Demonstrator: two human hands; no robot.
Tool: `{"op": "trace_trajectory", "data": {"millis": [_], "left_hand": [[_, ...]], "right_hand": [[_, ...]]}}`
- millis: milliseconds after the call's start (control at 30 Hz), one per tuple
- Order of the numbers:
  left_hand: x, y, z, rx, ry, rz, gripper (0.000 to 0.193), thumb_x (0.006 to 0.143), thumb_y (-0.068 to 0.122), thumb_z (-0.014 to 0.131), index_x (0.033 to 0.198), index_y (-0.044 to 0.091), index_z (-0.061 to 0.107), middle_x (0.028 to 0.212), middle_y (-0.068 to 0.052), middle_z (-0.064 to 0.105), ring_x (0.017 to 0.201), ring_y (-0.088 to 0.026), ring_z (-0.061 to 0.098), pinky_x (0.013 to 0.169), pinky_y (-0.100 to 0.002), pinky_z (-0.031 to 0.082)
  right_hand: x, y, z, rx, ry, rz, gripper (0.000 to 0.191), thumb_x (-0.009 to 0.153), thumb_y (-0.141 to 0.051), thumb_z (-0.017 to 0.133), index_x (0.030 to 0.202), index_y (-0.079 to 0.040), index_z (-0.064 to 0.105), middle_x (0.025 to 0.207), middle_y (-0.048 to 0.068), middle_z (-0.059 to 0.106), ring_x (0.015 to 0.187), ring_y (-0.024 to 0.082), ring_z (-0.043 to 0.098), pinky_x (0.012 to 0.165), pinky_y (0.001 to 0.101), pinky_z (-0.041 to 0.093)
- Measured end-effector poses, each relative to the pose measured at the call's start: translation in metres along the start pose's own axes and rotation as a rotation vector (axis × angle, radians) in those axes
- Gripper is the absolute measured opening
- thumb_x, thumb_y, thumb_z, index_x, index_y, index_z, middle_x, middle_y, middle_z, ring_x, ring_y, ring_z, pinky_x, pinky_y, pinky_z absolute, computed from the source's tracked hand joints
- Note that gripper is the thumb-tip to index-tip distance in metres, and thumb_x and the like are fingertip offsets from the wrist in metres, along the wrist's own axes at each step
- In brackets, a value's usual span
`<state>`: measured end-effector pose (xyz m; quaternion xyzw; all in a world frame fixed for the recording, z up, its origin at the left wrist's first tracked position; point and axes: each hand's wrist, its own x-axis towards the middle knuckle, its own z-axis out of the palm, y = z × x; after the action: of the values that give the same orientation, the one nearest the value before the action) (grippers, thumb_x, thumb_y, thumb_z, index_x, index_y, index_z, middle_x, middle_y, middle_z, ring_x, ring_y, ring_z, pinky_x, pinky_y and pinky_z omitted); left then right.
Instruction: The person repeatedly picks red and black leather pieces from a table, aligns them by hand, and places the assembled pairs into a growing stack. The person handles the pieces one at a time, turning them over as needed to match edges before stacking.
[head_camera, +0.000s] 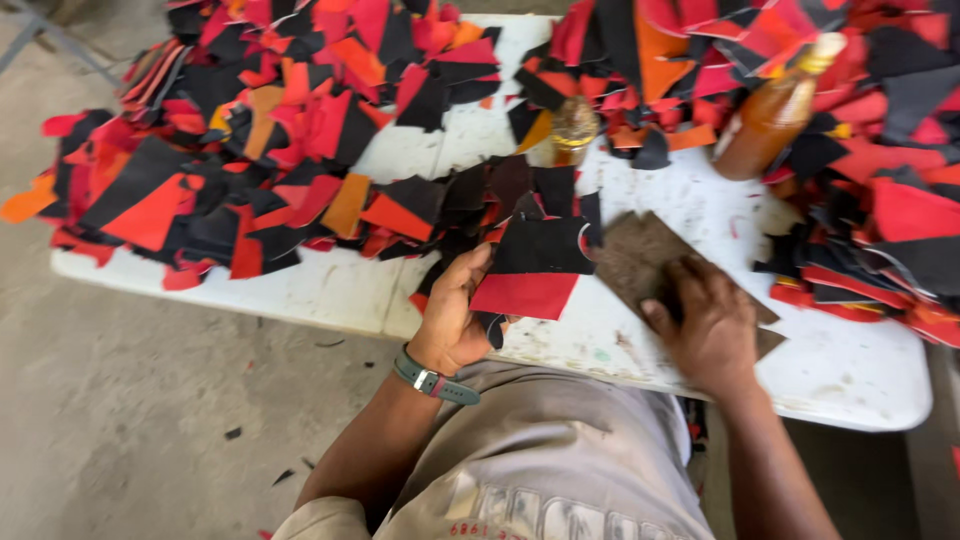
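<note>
Left hand (455, 320) curled, gripping; right hand (712, 325) pressed flat, fingers bent.

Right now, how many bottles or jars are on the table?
2: an amber bottle lying among scraps at upper right, and a small jar at top centre. Scrap piles may hide others.

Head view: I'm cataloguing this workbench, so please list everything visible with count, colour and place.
Table: one, white, stained, across the middle of the view.
Cut pieces: too many to count, red, black and orange, heaped over the table's left, back and right.
Red and black piece: one, held at the table's near edge.
Brown pad: one, dark brown, flat on the table, right of the held piece.
Bottle: one, amber-brown liquid, lying tilted among the pieces at back right.
Small jar: one, brownish, blurred, back centre.
Floor: grey concrete, left.
Wristband: one, green, left wrist.
Left hand: grips the red and black piece.
Right hand: rests on the brown pad.
</note>
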<state>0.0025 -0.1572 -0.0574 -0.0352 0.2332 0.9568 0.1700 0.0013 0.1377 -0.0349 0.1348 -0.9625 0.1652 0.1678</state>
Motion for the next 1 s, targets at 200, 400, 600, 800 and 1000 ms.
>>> {"op": "trace_trajectory", "data": {"millis": [200, 400, 600, 800, 1000], "left_hand": [[0.046, -0.042, 0.034, -0.088, -0.141, -0.157, 0.035, 0.106, 0.029, 0.054, 0.129, 0.003, 0.061, 0.118, -0.010, 0.072, 0.104, -0.020, 0.069, 0.091, -0.035, 0.057], [0.049, -0.061, 0.049, 0.439, -0.310, 0.030, 0.063, 0.093, 0.016, 0.073, 0.147, 0.001, 0.045, 0.130, -0.011, 0.064, 0.120, -0.020, 0.061, 0.107, -0.037, 0.049], [0.033, -0.015, 0.061, 1.177, -0.077, 0.438, 0.068, 0.089, 0.019, 0.076, 0.146, 0.001, 0.043, 0.124, -0.012, 0.067, 0.117, -0.017, 0.064, 0.103, -0.031, 0.050], [0.062, -0.012, 0.081, 1.085, -0.447, 0.042, 0.034, 0.095, 0.021, 0.074, 0.118, -0.003, 0.072, 0.108, -0.005, 0.074, 0.096, -0.009, 0.065, 0.087, -0.029, 0.057], [0.090, -0.006, 0.082, 0.898, -0.296, 0.243, 0.034, 0.104, 0.024, 0.066, 0.127, -0.002, 0.070, 0.106, 0.000, 0.071, 0.092, -0.005, 0.059, 0.081, -0.027, 0.054]], "right_hand": [[-0.014, 0.020, 0.016, 0.779, 0.084, 0.136, 0.051, 0.091, -0.022, 0.076, 0.135, -0.003, 0.060, 0.134, 0.022, 0.061, 0.124, 0.033, 0.058, 0.103, 0.0456, 0.049], [0.017, 0.043, 0.000, 1.724, -0.073, 0.340, 0.040, 0.095, -0.003, 0.070, 0.132, 0.000, 0.055, 0.108, 0.010, 0.073, 0.092, 0.018, 0.070, 0.078, 0.0338, 0.058], [0.028, 0.065, -0.034, 1.532, -0.320, 0.243, 0.036, 0.093, -0.001, 0.072, 0.128, 0.005, 0.066, 0.103, 0.005, 0.073, 0.089, 0.009, 0.066, 0.079, 0.0246, 0.055], [0.033, 0.037, -0.028, 1.592, -0.282, 0.246, 0.049, 0.092, -0.011, 0.077, 0.136, 0.005, 0.062, 0.109, 0.008, 0.072, 0.095, 0.013, 0.067, 0.081, 0.0271, 0.054], [0.014, 0.022, -0.007, 1.824, -0.112, 0.117, 0.070, 0.082, -0.017, 0.083, 0.142, -0.004, 0.047, 0.123, 0.011, 0.069, 0.104, 0.021, 0.071, 0.090, 0.0380, 0.061]]}}
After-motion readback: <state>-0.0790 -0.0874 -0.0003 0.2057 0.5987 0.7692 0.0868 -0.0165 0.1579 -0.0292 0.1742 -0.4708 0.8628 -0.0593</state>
